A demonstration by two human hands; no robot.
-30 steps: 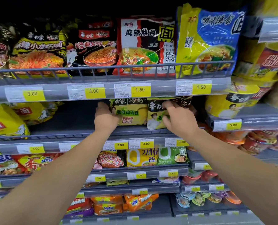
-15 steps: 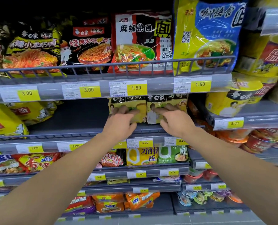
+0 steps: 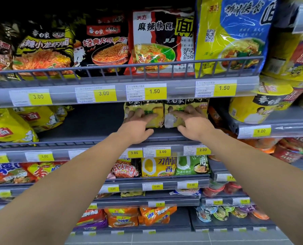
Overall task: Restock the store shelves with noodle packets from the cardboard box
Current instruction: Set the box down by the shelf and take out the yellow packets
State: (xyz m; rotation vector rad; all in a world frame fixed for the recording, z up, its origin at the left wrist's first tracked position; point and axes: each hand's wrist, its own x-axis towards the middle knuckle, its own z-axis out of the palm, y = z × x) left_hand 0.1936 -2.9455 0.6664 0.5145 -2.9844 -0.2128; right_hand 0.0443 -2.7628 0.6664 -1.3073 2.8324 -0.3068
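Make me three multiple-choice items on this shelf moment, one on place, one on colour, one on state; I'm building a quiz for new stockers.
1. Where do the two yellow noodle packets under the hands stand?
A. on the top shelf
B. on the second shelf, under the 1.50 tags
C. on the floor

2. What colour are the price squares on the tags?
A. yellow
B. red
C. white

3. How do the hands meet the packets?
A. fists clenched around them
B. spread fingers resting on their fronts
C. hanging clear of the shelf

Key: 1 B, the left packet and right packet sit below the 1.50 tag. 2 A, tags show yellow. 3 B, left hand and right hand lie flat, fingers extended.
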